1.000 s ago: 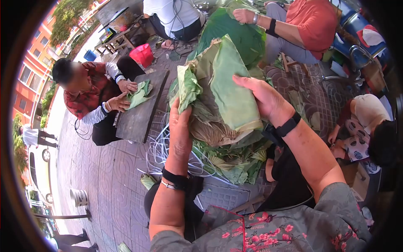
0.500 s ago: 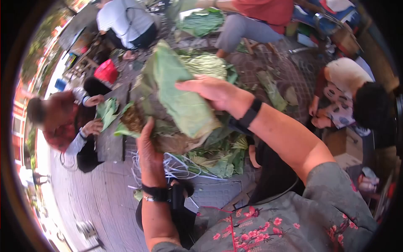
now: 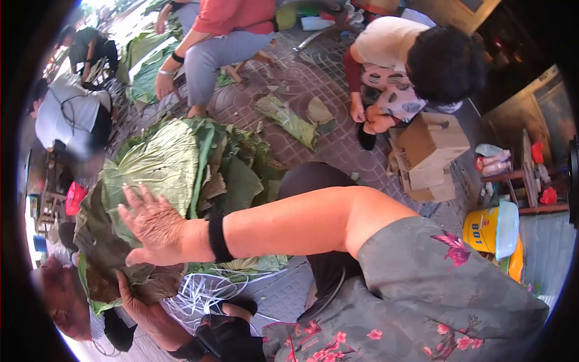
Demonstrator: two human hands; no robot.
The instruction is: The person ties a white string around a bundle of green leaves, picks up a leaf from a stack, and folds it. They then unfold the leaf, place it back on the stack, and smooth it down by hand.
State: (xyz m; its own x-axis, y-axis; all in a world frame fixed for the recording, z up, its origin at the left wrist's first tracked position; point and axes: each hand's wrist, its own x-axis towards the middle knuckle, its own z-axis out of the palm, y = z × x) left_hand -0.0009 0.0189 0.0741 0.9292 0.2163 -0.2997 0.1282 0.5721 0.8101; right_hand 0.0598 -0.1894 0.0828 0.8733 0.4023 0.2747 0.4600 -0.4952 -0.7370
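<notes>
Big brownish leaf (image 3: 99, 241) is at the left, hanging beside the wide pale-green leaf (image 3: 160, 160) on top of the heap. Left hand (image 3: 142, 308) is at its lower edge, thumb on it; fingers are hidden, so can't tell if it's clamped. Right hand (image 3: 160, 226) is splayed over the leaves, apart from the left, and that forearm blocks part of the heap. White strings (image 3: 205, 295) tangle just below, a dark knee (image 3: 319, 181) crowds the right side. Further out: loose rolled leaf (image 3: 289, 120), cardboard box (image 3: 431, 151), yellow bucket (image 3: 482, 229).
</notes>
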